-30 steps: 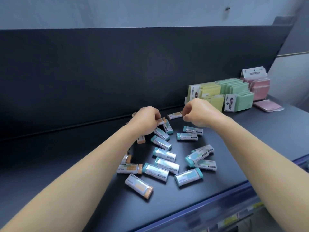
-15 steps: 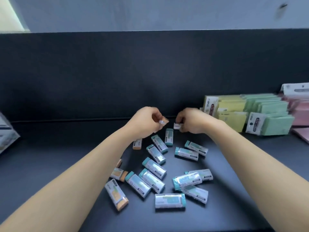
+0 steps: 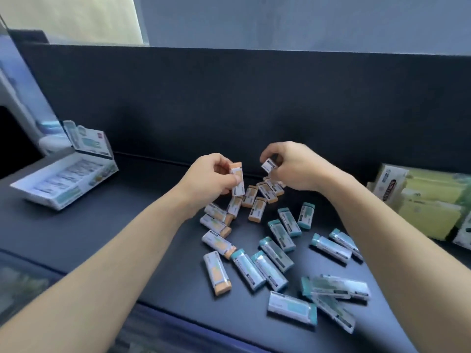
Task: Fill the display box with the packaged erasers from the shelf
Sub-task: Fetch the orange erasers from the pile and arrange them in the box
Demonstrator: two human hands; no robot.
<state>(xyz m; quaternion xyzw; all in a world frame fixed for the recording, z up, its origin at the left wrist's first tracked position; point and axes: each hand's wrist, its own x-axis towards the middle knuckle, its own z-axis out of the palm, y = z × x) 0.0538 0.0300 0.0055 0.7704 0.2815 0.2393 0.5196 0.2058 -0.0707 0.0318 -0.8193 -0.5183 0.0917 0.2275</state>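
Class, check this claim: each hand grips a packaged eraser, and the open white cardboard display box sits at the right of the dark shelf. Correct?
No. In the head view the open white cardboard display box sits at the left of the dark shelf. The left hand and right hand do each grip a packaged eraser.

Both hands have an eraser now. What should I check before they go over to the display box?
1. Left hand grips the orange eraser: ok.
2. Right hand pinches a second eraser: ok, though its colour is hidden.
3. Both held erasers are lifted off the pile: ok.
4. Box is in view to the left, with its lid up: ok.
5. Free slot in the box: cannot tell, the inside is blurred.
6. Shelf emptied of loose erasers: not ok, many remain.
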